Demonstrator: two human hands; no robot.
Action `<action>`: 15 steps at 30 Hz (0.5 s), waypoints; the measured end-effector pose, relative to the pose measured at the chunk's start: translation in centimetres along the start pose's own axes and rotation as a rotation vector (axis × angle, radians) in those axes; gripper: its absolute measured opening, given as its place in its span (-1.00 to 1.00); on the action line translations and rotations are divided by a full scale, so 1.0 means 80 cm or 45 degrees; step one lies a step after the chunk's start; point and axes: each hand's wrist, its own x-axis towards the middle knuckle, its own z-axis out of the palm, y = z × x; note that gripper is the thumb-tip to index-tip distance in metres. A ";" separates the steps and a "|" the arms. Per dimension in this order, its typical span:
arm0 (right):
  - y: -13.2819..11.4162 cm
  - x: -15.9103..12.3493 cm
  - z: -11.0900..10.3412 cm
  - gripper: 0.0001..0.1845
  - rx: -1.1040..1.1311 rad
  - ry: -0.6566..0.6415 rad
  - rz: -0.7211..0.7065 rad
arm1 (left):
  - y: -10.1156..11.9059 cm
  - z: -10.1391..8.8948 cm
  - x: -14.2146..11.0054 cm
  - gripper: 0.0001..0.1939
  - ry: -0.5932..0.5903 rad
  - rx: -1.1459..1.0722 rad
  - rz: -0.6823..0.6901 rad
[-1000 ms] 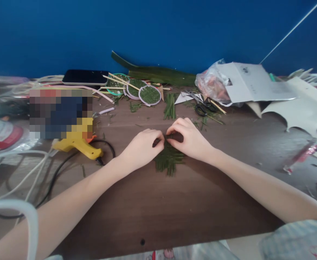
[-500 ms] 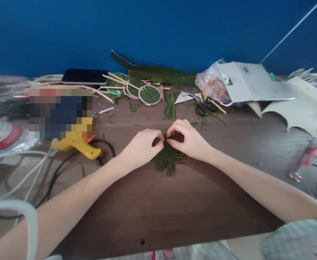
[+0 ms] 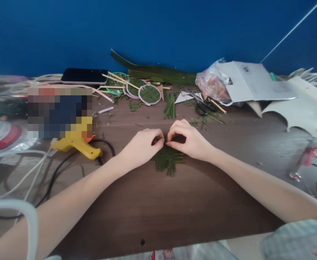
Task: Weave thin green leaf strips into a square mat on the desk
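A small woven mat of dark green leaf strips (image 3: pixel 169 162) lies on the brown table, its loose strip ends spread toward me and to the right. My left hand (image 3: pixel 149 146) is pinched at the mat's upper left edge, thumb against fingertips. Close beside it, my right hand (image 3: pixel 188 141) pinches at the upper edge, its thumb and forefinger closed in a ring. The fingertips of both hands hide the strips they hold, and the far part of the mat is covered. Just beyond the hands lies a bundle of cut leaf strips (image 3: pixel 170 105).
Round green-filled hoops (image 3: pixel 149 94) with sticks, a long leaf (image 3: pixel 161 74) and a phone (image 3: pixel 84 76) lie along the blue wall. Scissors (image 3: pixel 201 106) rest by a plastic bag (image 3: pixel 214 83) and white card (image 3: pixel 256 83). A yellow glue gun (image 3: pixel 78 144) with cables is at left.
My right hand has shifted very slightly, its thumb and finger still pinched near the mat's upper edge. The left hand and the mat look nearly the same.
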 end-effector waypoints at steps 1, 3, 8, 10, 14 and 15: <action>0.000 0.000 0.000 -0.91 -0.008 -0.008 -0.014 | 0.000 0.000 0.000 -0.86 -0.004 -0.010 0.001; -0.001 0.000 -0.001 -0.91 -0.014 -0.021 -0.029 | 0.000 0.000 0.000 -0.88 -0.013 -0.033 0.006; -0.002 -0.001 -0.004 -0.90 0.050 -0.013 0.044 | -0.001 0.001 -0.001 -0.87 -0.017 -0.049 0.065; -0.002 -0.002 -0.005 -0.89 0.113 0.026 0.145 | -0.002 0.001 -0.001 -0.83 -0.014 -0.052 0.088; 0.002 -0.003 -0.005 -0.84 0.290 0.116 0.298 | -0.003 0.001 -0.001 -0.79 -0.017 -0.039 0.106; 0.003 -0.003 -0.005 -0.84 0.314 0.125 0.320 | -0.003 0.001 -0.001 -0.79 -0.020 -0.034 0.109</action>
